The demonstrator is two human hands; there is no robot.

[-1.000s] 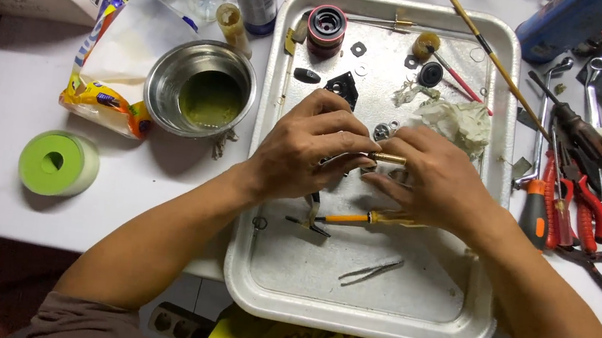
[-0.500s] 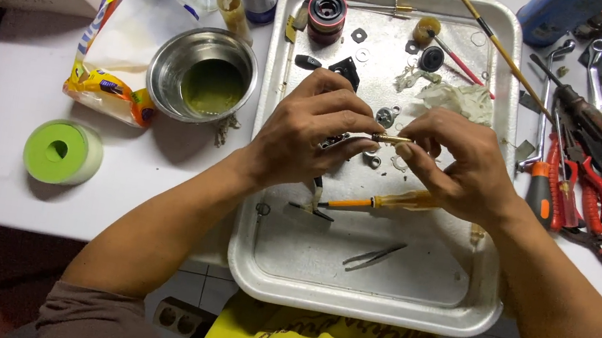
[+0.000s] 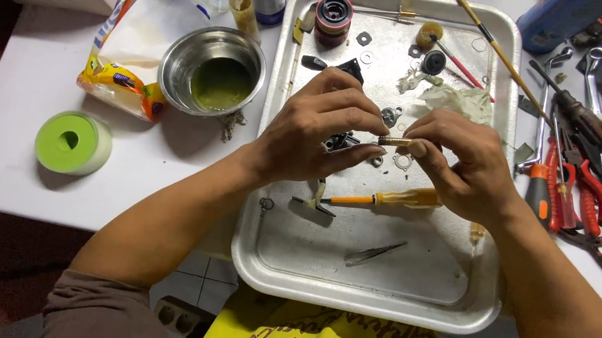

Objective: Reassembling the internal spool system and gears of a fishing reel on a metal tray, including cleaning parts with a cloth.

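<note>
Small brass-coloured metal cylinder (image 3: pixel 394 141) pinched between both hands above the dented silver metal tray (image 3: pixel 445 308). Left hand (image 3: pixel 319 134) grips its left end (plus a dark part), right hand (image 3: pixel 464 166) its right. Orange-handled screwdriver (image 3: pixel 390 198) lies just nearer on the tray.
</note>
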